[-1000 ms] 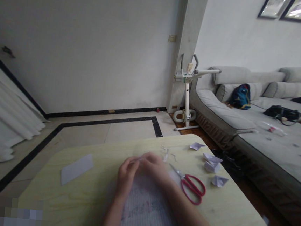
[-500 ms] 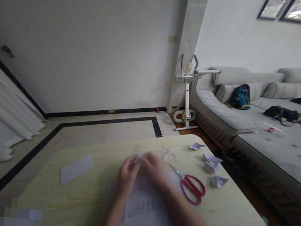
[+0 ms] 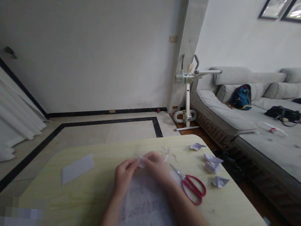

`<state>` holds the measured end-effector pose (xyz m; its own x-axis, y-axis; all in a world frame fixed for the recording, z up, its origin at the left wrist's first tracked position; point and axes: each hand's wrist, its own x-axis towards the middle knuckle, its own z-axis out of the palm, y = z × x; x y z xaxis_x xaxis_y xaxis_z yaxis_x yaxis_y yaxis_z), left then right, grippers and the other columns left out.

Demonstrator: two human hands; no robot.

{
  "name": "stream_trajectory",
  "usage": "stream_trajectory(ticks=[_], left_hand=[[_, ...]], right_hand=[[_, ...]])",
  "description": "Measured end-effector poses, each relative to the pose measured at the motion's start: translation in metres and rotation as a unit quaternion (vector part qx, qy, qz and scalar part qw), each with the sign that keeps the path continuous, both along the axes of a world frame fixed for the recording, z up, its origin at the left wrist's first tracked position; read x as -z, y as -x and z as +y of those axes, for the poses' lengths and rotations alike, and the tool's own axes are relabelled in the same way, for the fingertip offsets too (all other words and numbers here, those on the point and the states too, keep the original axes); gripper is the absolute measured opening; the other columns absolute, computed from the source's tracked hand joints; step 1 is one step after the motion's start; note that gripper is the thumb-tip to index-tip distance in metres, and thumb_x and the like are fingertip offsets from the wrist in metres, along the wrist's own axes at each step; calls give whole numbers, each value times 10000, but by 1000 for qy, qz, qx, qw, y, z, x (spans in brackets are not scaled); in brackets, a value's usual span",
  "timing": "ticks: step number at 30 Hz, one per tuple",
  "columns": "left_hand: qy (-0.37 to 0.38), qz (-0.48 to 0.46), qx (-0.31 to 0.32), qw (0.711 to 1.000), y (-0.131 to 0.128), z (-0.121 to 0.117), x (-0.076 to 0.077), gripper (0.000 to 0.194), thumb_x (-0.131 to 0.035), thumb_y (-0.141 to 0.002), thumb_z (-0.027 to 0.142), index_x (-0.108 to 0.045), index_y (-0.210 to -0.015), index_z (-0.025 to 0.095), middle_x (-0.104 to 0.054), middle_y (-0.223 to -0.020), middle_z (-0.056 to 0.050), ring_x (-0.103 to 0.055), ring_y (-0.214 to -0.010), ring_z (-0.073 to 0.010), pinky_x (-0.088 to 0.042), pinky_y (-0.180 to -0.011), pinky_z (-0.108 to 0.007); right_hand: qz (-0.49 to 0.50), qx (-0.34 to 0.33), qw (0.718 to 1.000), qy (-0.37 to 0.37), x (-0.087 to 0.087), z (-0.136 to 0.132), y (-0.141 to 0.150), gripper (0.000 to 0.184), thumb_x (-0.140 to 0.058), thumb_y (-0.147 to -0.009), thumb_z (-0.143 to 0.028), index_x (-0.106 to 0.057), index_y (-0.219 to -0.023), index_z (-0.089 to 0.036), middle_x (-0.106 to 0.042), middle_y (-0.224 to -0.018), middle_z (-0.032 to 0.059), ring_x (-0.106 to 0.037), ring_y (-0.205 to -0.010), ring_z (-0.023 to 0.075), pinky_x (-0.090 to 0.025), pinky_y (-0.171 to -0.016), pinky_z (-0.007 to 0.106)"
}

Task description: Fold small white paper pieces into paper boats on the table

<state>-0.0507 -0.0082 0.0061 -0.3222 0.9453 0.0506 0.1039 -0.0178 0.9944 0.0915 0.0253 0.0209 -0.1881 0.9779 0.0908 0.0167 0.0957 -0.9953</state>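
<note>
A small piece of white paper (image 3: pixel 141 162) is pinched between my two hands, above the far end of a lined, written-on sheet (image 3: pixel 144 207). My left hand (image 3: pixel 124 174) holds it from the left with closed fingers. From the right, my right hand (image 3: pixel 157 168) grips it too, its fingertips partly hidden behind the hand. Red-handled scissors (image 3: pixel 193 189) lie to the right of my right hand, blades pointing away to the left. Thin paper scraps (image 3: pixel 167 155) are scattered just beyond my right hand.
Several folded paper shapes (image 3: pixel 213 162) sit along the table's right side. A white paper rectangle (image 3: pixel 77 169) lies on the left of the pale wooden table (image 3: pixel 79 205). Beyond the table are a grey sofa (image 3: pixel 226 116) and a white exercise machine (image 3: pixel 187 95).
My left hand has shifted slightly left and its fingers have turned, so more of the small paper shows between the hands. The scissors and folded shapes stay where they lay.
</note>
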Motion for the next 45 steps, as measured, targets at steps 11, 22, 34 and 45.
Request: stream_trajectory(ticks=[11,22,34,45], left_hand=[[-12,-29,-6,999,-1,2,2,247,-698,-684,368,-686,-794,147,-712,-708,-30,-642,-624,-155,-494,-578,-222],[-10,23,0,1000,1,2,7,235,-671,-712,373,-690,-740,141,-699,-663,-33,-639,-627,-167,-491,-587,-237],[-10,-13,20,1000,0,4,14,219,-678,-713,349,-604,-771,152,-681,-681,-27,-663,-652,-181,-500,-604,-250],[-21,52,29,998,4,3,18,200,-637,-758,357,-618,-789,161,-705,-714,-38,-670,-693,-186,-494,-640,-249]], right_hand=[[-1,-4,1000,26,0,1,-3,170,-704,-709,-295,-662,-649,-141,-637,-634,2,-572,-628,134,-429,-597,228],[2,-7,1000,23,1,2,-3,197,-705,-712,-322,-661,-663,-137,-629,-625,-1,-564,-621,132,-429,-591,230],[20,-2,1000,16,2,3,-2,153,-685,-715,-297,-634,-688,-155,-621,-646,-4,-562,-638,136,-439,-601,237],[32,-35,999,21,6,5,-4,74,-658,-684,-198,-615,-731,-161,-613,-687,-15,-558,-644,128,-436,-602,234]])
